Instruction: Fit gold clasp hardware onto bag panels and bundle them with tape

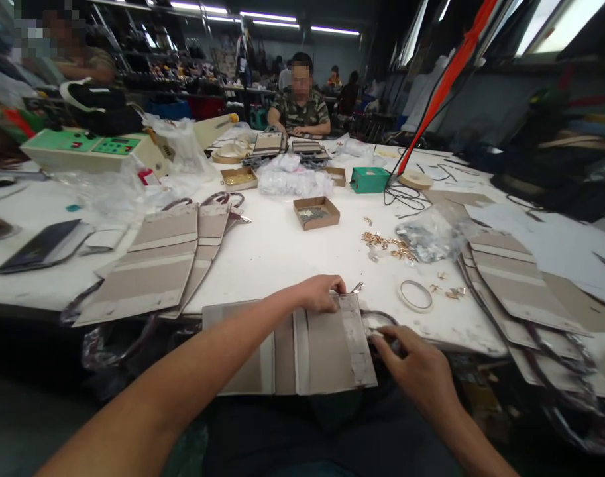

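A beige bag panel (327, 351) with pale cross strips lies at the table's front edge, partly over my lap. My left hand (325, 293) is closed on its far edge, thumb and fingers bent over the board. Beyond that hand a small shiny metal piece (358, 287) sticks out. From the panel's right end a dark looped handle (382, 314) sticks out. Beside that end, my right hand (416, 361) has its fingers pinched together near the handle. What they hold, if anything, is too small and partly hidden to name.
Stacked bag panels lie left (158, 265) and right (521, 278). Ahead are a cardboard box (317, 213) of small parts, gold-coloured fittings (376, 240), a tape roll (415, 295) and a green box (369, 179). A person (299, 106) sits across the table.
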A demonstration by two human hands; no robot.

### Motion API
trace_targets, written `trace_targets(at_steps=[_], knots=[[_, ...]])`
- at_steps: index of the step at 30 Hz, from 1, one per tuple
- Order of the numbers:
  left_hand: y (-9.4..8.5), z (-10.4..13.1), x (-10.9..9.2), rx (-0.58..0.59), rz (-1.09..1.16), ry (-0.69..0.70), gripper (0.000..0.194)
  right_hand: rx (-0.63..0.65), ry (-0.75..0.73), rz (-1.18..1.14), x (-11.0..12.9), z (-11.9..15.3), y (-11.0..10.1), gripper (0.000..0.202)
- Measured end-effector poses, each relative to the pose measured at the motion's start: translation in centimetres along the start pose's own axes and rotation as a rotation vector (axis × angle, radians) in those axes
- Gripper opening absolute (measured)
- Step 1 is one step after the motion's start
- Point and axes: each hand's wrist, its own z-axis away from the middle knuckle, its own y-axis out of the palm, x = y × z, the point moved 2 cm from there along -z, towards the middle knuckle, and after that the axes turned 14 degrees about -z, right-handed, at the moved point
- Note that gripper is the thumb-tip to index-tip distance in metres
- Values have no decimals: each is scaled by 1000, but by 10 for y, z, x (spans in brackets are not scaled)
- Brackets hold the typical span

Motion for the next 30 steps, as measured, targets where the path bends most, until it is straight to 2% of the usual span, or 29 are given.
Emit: trace_targets(at_steps=[3,6,9,11,13,16,22,30], knots=[[-6,-3,-4,-20,-98,-35,45,57,-135,129,8,-35,15,31],[0,13,-13,-102,-183,-105,41,121,-149,255,9,-55,29,27],[26,43,-30,-279,-349,-100,23,144,-177,360,8,-56,34,28],[50,60,-43,-398,-487,-71,32,159,-198,396,7,-54,34,29],[71,70,-49,-473,-532,-115,45,168,-204,413,7,-53,34,29],[88,71,-49,-510,-516,-164,54,155,-186,433,7,-54,35,32],[87,63,-38,-555,-502,-148,50,153,-144,432,10,-57,38,34],[88,62,-35,-585,-529,-131,48,212,-190,449,14,-61,39,31]])
